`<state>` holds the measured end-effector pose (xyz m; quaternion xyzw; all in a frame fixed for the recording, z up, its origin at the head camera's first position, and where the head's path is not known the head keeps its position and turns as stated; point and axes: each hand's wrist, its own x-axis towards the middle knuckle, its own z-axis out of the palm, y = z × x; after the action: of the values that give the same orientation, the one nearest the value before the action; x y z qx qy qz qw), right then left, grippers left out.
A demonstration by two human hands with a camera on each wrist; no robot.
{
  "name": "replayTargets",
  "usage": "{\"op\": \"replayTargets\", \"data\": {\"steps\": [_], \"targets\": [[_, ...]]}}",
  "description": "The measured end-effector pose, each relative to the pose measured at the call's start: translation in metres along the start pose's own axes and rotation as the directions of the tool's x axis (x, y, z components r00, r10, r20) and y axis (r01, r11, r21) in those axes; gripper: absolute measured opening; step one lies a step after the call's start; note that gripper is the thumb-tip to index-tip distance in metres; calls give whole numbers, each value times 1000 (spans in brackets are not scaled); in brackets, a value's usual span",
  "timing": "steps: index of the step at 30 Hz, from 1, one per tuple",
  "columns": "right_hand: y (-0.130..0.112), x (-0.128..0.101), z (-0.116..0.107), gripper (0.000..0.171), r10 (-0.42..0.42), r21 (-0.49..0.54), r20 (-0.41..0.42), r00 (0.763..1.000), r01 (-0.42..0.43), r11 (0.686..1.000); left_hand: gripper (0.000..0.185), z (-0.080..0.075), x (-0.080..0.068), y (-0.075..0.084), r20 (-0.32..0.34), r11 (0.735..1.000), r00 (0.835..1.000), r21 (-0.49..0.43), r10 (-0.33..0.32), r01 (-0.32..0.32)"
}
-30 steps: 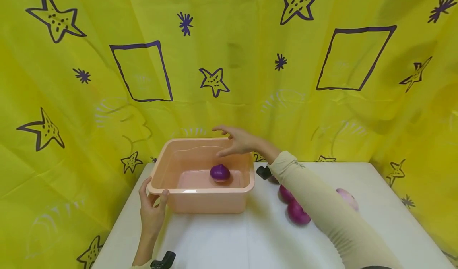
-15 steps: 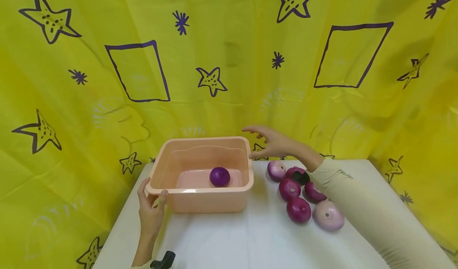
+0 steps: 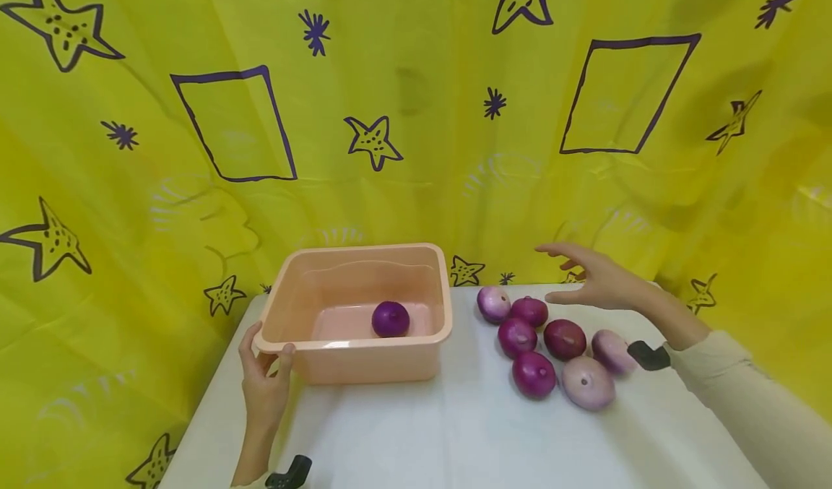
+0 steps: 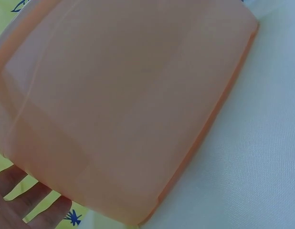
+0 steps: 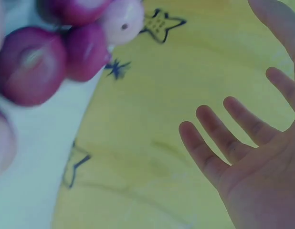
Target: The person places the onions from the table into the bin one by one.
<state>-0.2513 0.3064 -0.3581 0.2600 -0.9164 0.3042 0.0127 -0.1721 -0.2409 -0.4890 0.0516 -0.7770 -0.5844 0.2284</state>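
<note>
While my left hand is gripping the corner of the tub holding one onion, my right hand is hovering, fingers spread, above the loose onions, which a careless brush could send rolling.

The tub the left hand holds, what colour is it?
The tub is pale peach-pink plastic, plain with no pattern. The head view shows it best.

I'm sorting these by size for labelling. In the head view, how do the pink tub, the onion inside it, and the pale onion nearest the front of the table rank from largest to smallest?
1. Pink tub, by far the largest.
2. Pale onion.
3. Onion in the tub.
The pale onion lies nearer the camera, so its lead over the other onion is unsure.
</note>
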Motion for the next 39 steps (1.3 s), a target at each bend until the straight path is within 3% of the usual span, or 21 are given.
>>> {"op": "replayTargets", "data": {"steps": [12, 22, 30, 39], "targets": [[36, -60, -8, 81, 66, -48, -78, 995, -70, 996, 69, -2, 1, -1, -7, 1000, 1000, 10, -9, 9], [60, -91, -5, 80, 92, -48, -124, 988, -99, 994, 68, -2, 1, -1, -22, 1000, 1000, -6, -4, 3], [87, -118, 14, 76, 148, 45, -33, 988, -146, 988, 69, 1, 0, 2, 1, 999, 1000, -35, 17, -17], [115, -134, 42, 73, 106, 196, 74, 992, -119, 973, 68, -1, -1, 0, -9, 1000, 1000, -17, 8, -9]]}}
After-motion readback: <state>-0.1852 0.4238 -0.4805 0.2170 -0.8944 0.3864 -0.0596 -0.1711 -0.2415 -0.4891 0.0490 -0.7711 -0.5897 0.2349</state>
